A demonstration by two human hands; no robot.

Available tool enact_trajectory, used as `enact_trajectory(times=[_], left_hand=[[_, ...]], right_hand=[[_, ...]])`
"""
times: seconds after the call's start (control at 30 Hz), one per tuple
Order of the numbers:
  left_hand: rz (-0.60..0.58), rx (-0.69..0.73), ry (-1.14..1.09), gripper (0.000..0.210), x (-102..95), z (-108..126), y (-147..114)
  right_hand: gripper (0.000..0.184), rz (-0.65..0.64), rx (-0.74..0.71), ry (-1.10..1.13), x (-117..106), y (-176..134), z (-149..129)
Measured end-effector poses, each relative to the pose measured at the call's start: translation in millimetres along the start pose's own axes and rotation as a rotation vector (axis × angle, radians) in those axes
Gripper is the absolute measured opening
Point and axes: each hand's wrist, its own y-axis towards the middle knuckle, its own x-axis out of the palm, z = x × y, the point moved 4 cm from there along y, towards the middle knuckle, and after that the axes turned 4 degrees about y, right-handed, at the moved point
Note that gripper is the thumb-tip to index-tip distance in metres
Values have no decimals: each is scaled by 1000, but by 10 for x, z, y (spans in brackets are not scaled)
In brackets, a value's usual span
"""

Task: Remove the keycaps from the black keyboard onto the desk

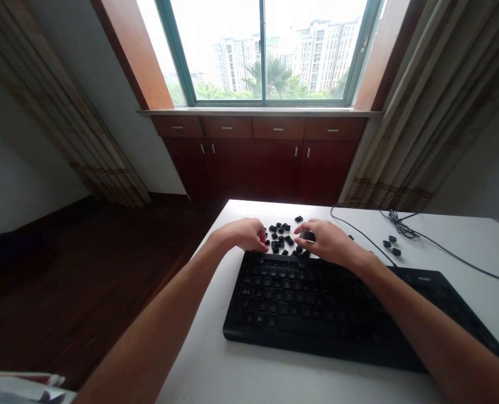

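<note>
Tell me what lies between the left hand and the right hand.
In the head view, a loose scatter of small black keycaps lies on the white table between the left hand and the right hand.

Small black keycaps (289,240) lie loosely scattered just beyond a flat-lying black keyboard (312,325).

Long flat plastic keyboard (304,325): black
Small square plastic keycaps (289,240): black
Smooth worktop (216,365): plain white
Low wooden cabinet (275,168): deep reddish brown, silvery handles (278,129)
Metal window frame (270,102): green
Long fabric curtains (434,101): beige, brown-banded low down
</note>
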Motion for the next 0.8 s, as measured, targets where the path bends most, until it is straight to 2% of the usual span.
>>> enact_trajectory(times=[0.13,0.2,0.3,0.37,0.57,0.8], left_hand=[[-47,53,-126,37,-145,34,-31],[-73,163,-303,41,-216,52,-59],[-182,397,-584,43,-276,83,-114],[-239,493,-670,41,-289,78,-137],[-299,574,-694,42,-270,84,-156],[-311,644,-634,42,-260,174,-195]], right_hand=[[36,-41,-41,-51,108,-15,-42],[36,-36,-37,-77,152,-16,-62],[34,-5,-3,-106,191,-3,-73],[35,12,27,-115,208,11,-67],[36,39,113,-93,218,46,-4],[25,75,139,-24,145,31,28]])
